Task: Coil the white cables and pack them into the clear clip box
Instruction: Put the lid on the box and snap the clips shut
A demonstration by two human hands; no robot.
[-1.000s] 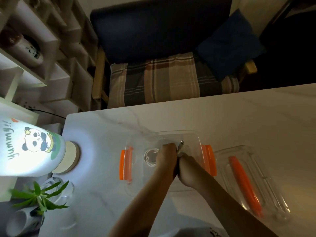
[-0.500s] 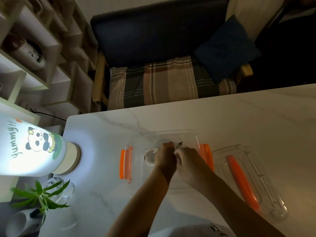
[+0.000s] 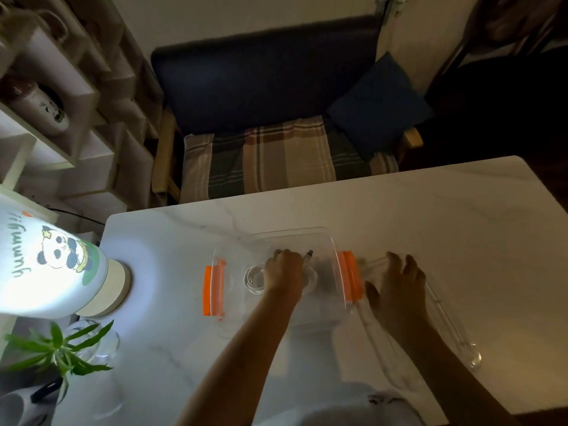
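Observation:
The clear clip box (image 3: 233, 262) with orange side clips sits in the middle of the white marble table. A coiled white cable (image 3: 253, 279) lies inside it at the left. My left hand (image 3: 284, 273) is inside the box, fingers closed on a second white cable whose plug tip (image 3: 308, 254) sticks up beside my fingers. My right hand (image 3: 396, 290) hovers with fingers spread over the clear lid (image 3: 455, 330), which lies just right of the box; it holds nothing.
A lit lamp with a panda print (image 3: 52, 265) stands at the table's left edge. A green plant (image 3: 58, 348) in a glass sits near the front left corner. A sofa with a plaid cushion (image 3: 261, 158) is beyond the table's far edge.
My right hand has let go of the cable inside the box and moved right, over the lid. My left hand stays in the box on the cable.

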